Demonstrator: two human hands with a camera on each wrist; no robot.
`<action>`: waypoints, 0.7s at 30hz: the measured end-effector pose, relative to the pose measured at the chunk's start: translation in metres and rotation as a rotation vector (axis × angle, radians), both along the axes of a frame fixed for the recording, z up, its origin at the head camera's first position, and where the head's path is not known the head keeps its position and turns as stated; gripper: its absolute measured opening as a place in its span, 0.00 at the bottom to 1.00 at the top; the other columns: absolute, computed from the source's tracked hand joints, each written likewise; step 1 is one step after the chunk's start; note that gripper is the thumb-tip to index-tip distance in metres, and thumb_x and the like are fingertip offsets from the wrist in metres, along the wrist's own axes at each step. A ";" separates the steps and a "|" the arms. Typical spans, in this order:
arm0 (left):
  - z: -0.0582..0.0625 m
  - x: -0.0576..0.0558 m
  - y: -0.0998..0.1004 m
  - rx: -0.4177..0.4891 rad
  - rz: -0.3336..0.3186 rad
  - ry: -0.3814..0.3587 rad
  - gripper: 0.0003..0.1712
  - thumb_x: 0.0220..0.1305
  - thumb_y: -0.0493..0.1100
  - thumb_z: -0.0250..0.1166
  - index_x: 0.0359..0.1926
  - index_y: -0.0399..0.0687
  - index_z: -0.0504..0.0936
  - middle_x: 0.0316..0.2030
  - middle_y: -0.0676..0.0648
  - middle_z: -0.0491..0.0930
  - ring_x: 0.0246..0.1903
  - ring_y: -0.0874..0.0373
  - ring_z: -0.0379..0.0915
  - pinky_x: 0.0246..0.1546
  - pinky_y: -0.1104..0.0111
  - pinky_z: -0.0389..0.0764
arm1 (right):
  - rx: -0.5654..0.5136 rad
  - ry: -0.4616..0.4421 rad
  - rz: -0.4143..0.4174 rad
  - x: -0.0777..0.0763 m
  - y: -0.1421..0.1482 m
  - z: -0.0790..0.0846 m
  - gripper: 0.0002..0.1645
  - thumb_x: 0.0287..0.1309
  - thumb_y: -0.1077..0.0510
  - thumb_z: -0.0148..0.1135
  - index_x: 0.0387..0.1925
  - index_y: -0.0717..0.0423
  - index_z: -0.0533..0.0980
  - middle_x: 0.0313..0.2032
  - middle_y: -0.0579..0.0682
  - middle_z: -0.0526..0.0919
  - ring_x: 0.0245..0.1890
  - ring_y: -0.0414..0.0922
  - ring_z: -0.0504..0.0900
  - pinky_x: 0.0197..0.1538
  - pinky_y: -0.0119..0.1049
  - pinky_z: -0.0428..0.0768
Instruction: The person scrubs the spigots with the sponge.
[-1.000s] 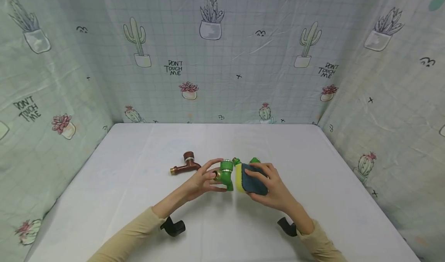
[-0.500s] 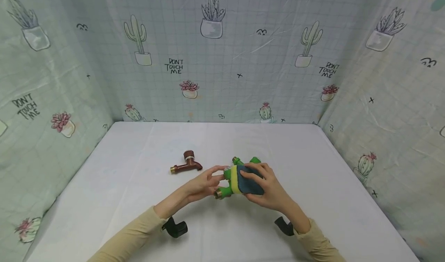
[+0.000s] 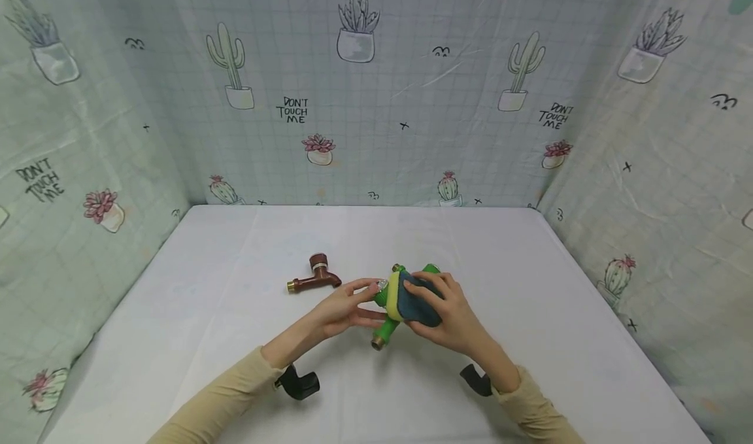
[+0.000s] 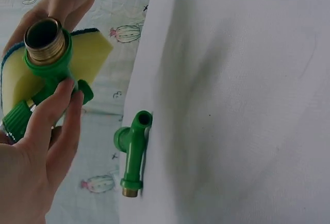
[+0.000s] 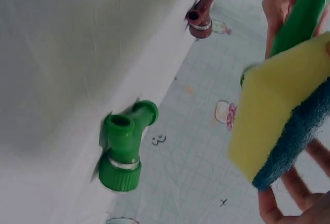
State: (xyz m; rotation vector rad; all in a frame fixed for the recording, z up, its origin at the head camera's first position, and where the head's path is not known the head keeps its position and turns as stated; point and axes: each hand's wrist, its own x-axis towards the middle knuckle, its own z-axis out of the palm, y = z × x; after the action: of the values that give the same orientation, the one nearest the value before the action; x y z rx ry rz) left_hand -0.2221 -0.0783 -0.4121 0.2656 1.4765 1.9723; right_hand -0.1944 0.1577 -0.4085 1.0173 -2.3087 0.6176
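Observation:
My left hand point(image 3: 347, 308) grips a green plastic tap point(image 3: 385, 333) by its ribbed knob end, its threaded brass inlet point(image 4: 47, 48) facing the camera in the left wrist view. A sponge point(image 3: 419, 305), yellow with a dark blue scouring side, is held by my right hand point(image 3: 450, 313), thumb and fingers on the blue layer. Its yellow face lies against the held tap and hides part of the body. Both hands are raised over the table. A second green tap point(image 5: 122, 136) lies on the table behind the sponge, mostly covered in the head view.
A brown tap point(image 3: 317, 277) with a brass end lies left of the second green tap. The white table point(image 3: 223, 248) is bounded by cactus-print cloth point(image 3: 376, 91) at the back and sides. A black curved piece point(image 3: 299, 384) sits by each wrist.
The held tap has turned so its brass end points down toward me. The sponge has moved left onto it and tilted slightly. The brown tap and the second green tap stay put.

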 end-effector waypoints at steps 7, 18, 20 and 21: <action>0.001 0.006 0.004 0.074 0.182 0.031 0.30 0.65 0.48 0.51 0.63 0.40 0.56 0.55 0.38 0.65 0.48 0.46 0.74 0.49 0.52 0.74 | -0.011 -0.036 -0.023 0.003 -0.008 0.000 0.36 0.41 0.45 0.68 0.56 0.45 0.69 0.54 0.53 0.69 0.47 0.47 0.64 0.42 0.48 0.72; 0.004 0.010 0.007 0.059 0.355 0.039 0.28 0.63 0.49 0.54 0.60 0.42 0.60 0.52 0.41 0.67 0.42 0.52 0.77 0.43 0.60 0.79 | 0.033 -0.035 0.054 0.012 -0.017 0.001 0.37 0.40 0.43 0.68 0.56 0.42 0.69 0.55 0.51 0.69 0.48 0.46 0.64 0.41 0.45 0.69; 0.005 0.010 0.007 0.049 0.351 0.052 0.27 0.63 0.47 0.54 0.59 0.43 0.60 0.47 0.43 0.71 0.41 0.54 0.77 0.43 0.60 0.79 | 0.034 -0.015 0.044 0.013 -0.018 0.001 0.37 0.41 0.42 0.68 0.56 0.42 0.69 0.55 0.51 0.69 0.47 0.46 0.63 0.40 0.44 0.68; 0.006 0.011 0.006 0.046 0.350 0.053 0.26 0.63 0.47 0.54 0.59 0.44 0.60 0.45 0.45 0.73 0.40 0.54 0.78 0.43 0.60 0.79 | 0.032 -0.010 0.040 0.012 -0.018 0.002 0.37 0.41 0.42 0.68 0.56 0.42 0.69 0.55 0.51 0.69 0.47 0.45 0.63 0.40 0.44 0.68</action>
State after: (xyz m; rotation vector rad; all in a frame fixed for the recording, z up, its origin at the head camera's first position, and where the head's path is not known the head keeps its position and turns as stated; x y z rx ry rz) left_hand -0.2115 -0.0719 -0.4062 0.0823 1.5984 2.2918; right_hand -0.1819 0.1395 -0.4069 1.0794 -2.3187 0.6044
